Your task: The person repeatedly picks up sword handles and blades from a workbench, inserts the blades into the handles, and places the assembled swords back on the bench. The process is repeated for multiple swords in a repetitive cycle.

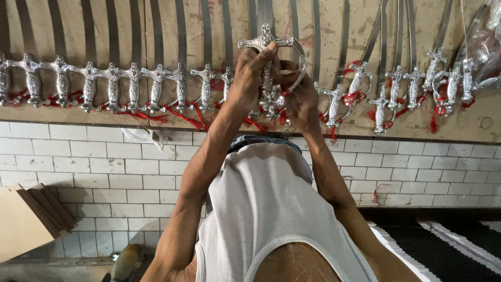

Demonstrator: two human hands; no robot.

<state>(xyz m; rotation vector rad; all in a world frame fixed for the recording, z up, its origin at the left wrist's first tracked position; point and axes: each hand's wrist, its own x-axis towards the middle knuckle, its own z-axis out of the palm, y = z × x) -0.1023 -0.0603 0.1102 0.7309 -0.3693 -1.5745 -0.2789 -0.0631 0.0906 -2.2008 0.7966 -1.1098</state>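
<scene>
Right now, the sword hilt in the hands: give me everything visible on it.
The sword hilt looks like shiny silver-coloured cast metal with embossed ornament. It has a cross-shaped guard with flared tips, a curved knuckle bow sweeping from one end of the guard, and a ribbed handle mostly hidden by fingers. The left hand pinches the guard from one side; the right hand closes around the handle and bow. No blade shows on it. It is held in front of the row of similar hilts tied with red tassels.
</scene>
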